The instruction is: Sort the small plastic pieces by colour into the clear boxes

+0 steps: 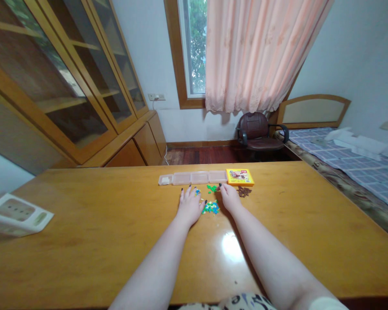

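My left hand (190,206) lies on the table with its fingers spread, holding nothing. By its thumb is a mixed pile of small green, blue, white and yellow pieces (211,207). A few blue and yellow pieces (198,192) lie at its fingertips. My right hand (229,197) is closed, thumb and fingers drawn together beside a small heap of green pieces (212,188). Whatever is between those fingers is too small to make out. Just right of this hand sits a heap of dark brown pieces (244,191).
Clear shallow plastic trays (198,177) stand in a row behind the hands, beside a yellow box (240,177) with a printed picture. A white box (19,214) is at the table's left. Beyond the table (84,241) are a brown chair (257,129) and a bed (352,155).
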Motion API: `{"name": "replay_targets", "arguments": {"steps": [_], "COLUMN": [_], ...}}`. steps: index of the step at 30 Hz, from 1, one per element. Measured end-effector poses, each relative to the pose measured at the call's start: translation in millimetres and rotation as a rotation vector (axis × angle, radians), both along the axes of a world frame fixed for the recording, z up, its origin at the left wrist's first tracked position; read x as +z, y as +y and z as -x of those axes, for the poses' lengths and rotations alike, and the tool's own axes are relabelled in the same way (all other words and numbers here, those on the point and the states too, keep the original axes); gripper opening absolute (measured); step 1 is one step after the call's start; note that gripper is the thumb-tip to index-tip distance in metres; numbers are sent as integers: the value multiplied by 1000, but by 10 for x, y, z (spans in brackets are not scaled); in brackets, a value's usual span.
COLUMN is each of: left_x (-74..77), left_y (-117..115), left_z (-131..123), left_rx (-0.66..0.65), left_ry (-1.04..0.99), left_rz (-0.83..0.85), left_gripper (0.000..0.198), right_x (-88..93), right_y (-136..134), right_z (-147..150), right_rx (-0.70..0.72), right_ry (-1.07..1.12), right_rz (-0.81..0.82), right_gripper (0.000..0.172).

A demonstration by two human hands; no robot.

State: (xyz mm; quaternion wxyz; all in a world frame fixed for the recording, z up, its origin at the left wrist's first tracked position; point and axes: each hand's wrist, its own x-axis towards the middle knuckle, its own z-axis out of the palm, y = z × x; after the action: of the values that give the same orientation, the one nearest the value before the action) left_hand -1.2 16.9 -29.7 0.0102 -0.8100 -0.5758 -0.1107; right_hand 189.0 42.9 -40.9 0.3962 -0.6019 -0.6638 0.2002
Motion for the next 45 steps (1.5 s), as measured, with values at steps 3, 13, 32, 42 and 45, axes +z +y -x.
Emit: {"name": "replay_targets", "arguments": {"steps": [3, 13, 32, 42, 45], "left_x": [-8, -9, -19, -15, 2], "left_y": [9, 67, 77, 75, 68], "left_z": [-2, -19, -16, -24, -16], "left_rx": [-17, -14, 19, 3, 9], "left_ry": [-26, -109, -144, -153, -155], "left_rz": [4, 10, 2, 0, 9], "left_gripper": [36, 37, 35, 32, 33], "right_x": [-18, -64, -38, -51, -13], "right_y": [17, 1, 13, 45, 22], "right_z": [-33, 157, 215, 195, 185], "right_rx": [-55, 262, 185, 324, 298], "right_ry": [88, -286, -391, -464, -414], "right_rz": [-4, -52, -57, -22, -55], "right_gripper": [39, 41, 44, 40, 32]}}
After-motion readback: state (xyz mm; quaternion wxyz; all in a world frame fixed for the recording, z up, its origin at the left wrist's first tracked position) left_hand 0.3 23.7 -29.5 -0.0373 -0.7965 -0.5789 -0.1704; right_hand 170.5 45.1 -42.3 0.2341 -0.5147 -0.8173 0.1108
